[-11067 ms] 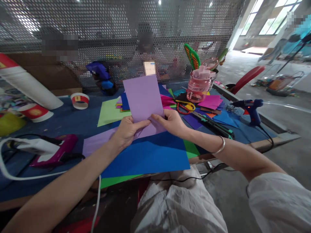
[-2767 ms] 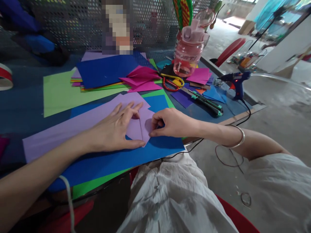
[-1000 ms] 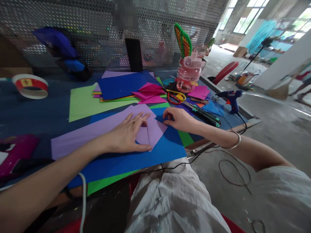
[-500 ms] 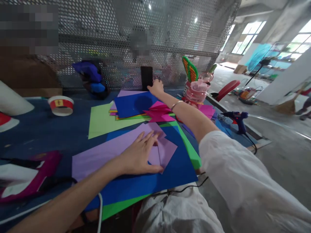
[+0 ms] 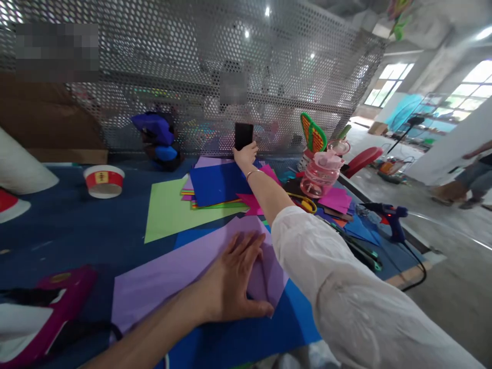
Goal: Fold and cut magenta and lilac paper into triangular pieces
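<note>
My left hand [image 5: 234, 279] lies with fingers stretched and thumb apart on a folded purple paper sheet [image 5: 161, 271], pressing near its right end. Beneath the purple sheet is a larger blue sheet [image 5: 295, 318]. My right arm reaches across the table to a black phone [image 5: 243, 134] standing upright against the mesh. My right hand [image 5: 246, 154] is at the phone's lower part, thumb at the left side and fingers at the right, closed around it. Just in front of that hand lies a stack topped by blue paper [image 5: 215, 182].
Pale green paper [image 5: 165, 210] and a pink cut piece [image 5: 251, 204] lie near the stack. To the right stand a pink jar [image 5: 321, 177] and a glue gun [image 5: 392, 218]. A paper bowl [image 5: 103, 182] and a magenta tool [image 5: 65, 307] are at left. Perforated metal [image 5: 184, 61] bounds the back.
My right hand has moved from beside the phone to its lower part, with thumb and fingers at either side. My left hand stays on the purple paper. The view has tilted up slightly.
</note>
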Available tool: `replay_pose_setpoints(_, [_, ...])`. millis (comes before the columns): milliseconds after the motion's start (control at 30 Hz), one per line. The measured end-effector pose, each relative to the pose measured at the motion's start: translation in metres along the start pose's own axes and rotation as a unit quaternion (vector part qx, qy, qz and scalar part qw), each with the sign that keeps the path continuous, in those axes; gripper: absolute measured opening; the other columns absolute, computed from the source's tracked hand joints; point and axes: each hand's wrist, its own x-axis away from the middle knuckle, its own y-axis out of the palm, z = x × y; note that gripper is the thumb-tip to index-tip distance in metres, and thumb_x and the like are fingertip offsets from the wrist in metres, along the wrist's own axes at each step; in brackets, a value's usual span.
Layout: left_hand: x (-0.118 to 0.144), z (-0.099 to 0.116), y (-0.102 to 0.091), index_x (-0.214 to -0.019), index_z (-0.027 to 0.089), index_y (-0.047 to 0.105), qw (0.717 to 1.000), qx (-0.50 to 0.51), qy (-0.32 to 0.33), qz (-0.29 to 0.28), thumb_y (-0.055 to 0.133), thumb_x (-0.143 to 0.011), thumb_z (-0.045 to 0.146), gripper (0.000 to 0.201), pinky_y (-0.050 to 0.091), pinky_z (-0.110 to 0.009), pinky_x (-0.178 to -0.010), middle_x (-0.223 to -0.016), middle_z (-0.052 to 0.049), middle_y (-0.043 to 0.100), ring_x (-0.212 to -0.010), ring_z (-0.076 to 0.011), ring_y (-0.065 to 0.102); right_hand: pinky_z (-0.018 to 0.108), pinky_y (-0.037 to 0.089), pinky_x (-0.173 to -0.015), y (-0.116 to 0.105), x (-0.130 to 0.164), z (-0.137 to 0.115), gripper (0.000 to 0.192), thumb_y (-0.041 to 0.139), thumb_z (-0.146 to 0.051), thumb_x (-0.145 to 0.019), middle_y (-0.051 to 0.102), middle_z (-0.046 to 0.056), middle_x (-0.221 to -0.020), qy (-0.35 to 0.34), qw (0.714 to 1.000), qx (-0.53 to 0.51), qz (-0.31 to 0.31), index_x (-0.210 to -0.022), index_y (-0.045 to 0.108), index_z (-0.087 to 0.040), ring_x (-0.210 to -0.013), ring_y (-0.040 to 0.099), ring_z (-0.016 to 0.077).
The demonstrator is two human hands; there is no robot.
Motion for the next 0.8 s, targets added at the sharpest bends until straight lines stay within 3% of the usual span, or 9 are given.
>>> replay_pose_setpoints(267, [-0.001, 0.003, -0.006, -0.169, 0.013, 0.017, 1.000, 0.013, -0.009, -0.020, 0.082, -0.071, 0.072, 0.131, 0.008, -0.070, -0.133, -0.174, -0.026, 0.024, -0.163, -0.0451, 0.012, 0.044, 0.043, -0.116, 0.010, -0.003, -0.006, 0.091, 0.070, -0.031, -0.099, 0.040, 0.035, -0.153, 0.004, 1.000, 0.001, 0.010, -0.164, 0.015, 0.001, -0.144, 0.049, 0.0340])
replay_pose_setpoints(467, [0.000, 0.001, -0.002, -0.166, 0.014, 0.026, 1.000, 0.010, 0.002, 0.005, 0.085, -0.069, 0.070, 0.126, 0.010, -0.072, -0.132, -0.174, -0.025, 0.027, -0.162, -0.0470, 0.018, 0.042, 0.046, -0.115, 0.015, -0.007, -0.003, 0.094, 0.072, -0.037, -0.098, 0.042, 0.032, -0.155, 0.007, 1.000, 0.004, 0.017, -0.165, 0.017, -0.001, -0.145, 0.049, 0.0321])
replay_pose_setpoints(533, [0.001, 0.000, -0.001, -0.166, 0.013, 0.026, 1.000, 0.014, 0.006, 0.020, 0.086, -0.070, 0.067, 0.126, 0.011, -0.072, -0.132, -0.173, -0.025, 0.030, -0.162, -0.0474, 0.020, 0.044, 0.049, -0.112, 0.015, -0.013, -0.003, 0.087, 0.074, -0.039, -0.097, 0.047, 0.027, -0.154, 0.012, 1.000, 0.011, 0.017, -0.163, 0.029, -0.006, -0.141, 0.053, 0.0312])
replay_pose_setpoints(633, [0.002, 0.001, -0.001, -0.166, 0.011, 0.028, 1.000, 0.012, 0.005, 0.018, 0.086, -0.070, 0.067, 0.126, 0.013, -0.072, -0.131, -0.172, -0.026, 0.032, -0.161, -0.0480, 0.021, 0.051, 0.058, -0.102, 0.013, -0.028, -0.001, 0.055, 0.071, -0.042, -0.099, 0.060, 0.015, -0.145, 0.019, 0.999, 0.030, 0.006, -0.146, 0.056, -0.017, -0.124, 0.064, 0.0288])
replay_pose_setpoints(700, [0.002, 0.002, -0.003, -0.165, 0.011, 0.029, 1.000, 0.014, 0.005, 0.020, 0.087, -0.070, 0.066, 0.125, 0.015, -0.074, -0.130, -0.172, -0.026, 0.031, -0.161, -0.0493, 0.021, 0.053, 0.062, -0.092, 0.009, -0.042, 0.002, 0.053, 0.072, -0.045, -0.097, 0.064, 0.013, -0.137, 0.013, 0.999, 0.044, -0.010, -0.140, 0.060, -0.017, -0.117, 0.067, 0.0288])
replay_pose_setpoints(800, [0.002, 0.002, -0.005, -0.164, 0.012, 0.033, 0.999, 0.026, 0.011, 0.027, 0.086, -0.071, 0.066, 0.120, 0.016, -0.075, -0.129, -0.172, -0.025, 0.032, -0.161, -0.0506, 0.021, 0.048, 0.060, -0.096, 0.001, -0.064, 0.012, 0.043, 0.068, -0.041, -0.101, 0.065, 0.011, -0.137, -0.024, 0.997, 0.057, -0.044, -0.137, 0.063, -0.018, -0.116, 0.068, 0.0257])
